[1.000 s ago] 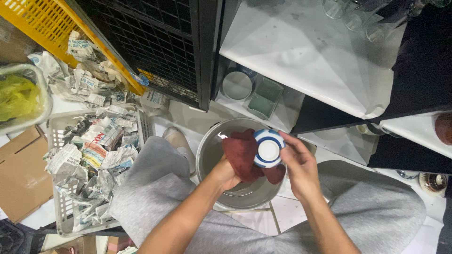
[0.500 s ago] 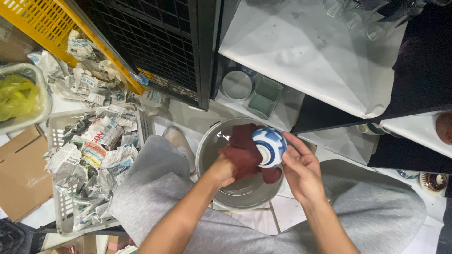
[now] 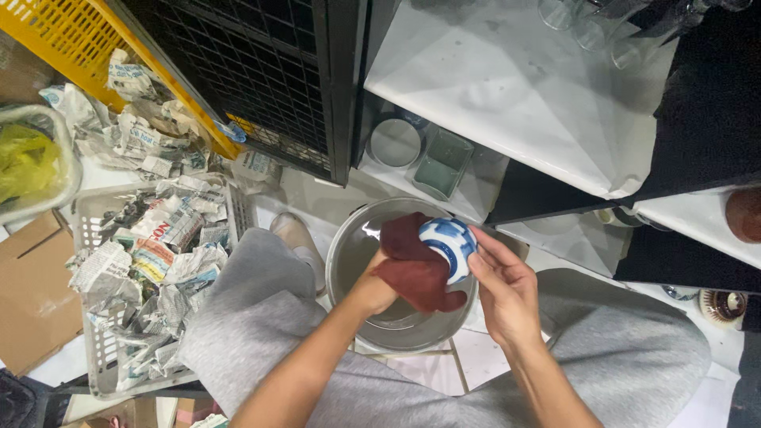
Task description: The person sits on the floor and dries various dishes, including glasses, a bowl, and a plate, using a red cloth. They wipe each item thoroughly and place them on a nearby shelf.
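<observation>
A small blue-and-white patterned bowl (image 3: 449, 243) is held over a round metal basin (image 3: 349, 254) that sits on the floor between my knees. My right hand (image 3: 504, 287) grips the bowl from the right side. My left hand (image 3: 379, 287) holds a dark red cloth (image 3: 414, 273) pressed against the bowl's left side; the cloth covers most of that hand's fingers. The basin holds a little water.
A grey plastic basket (image 3: 99, 208) of crumpled newspaper stands at the left, beside flat cardboard (image 3: 28, 301). A black wire rack (image 3: 269, 79) and a yellow crate (image 3: 71, 40) are ahead. White shelves (image 3: 515, 87) hold glasses; a round lid (image 3: 395, 143) and a square green container (image 3: 442, 165) lie underneath.
The bowl has been turned in my hands: a second ago its white foot ring faced the camera, now its patterned side shows. The cloth shifted with it. Both hands stayed over the basin.
</observation>
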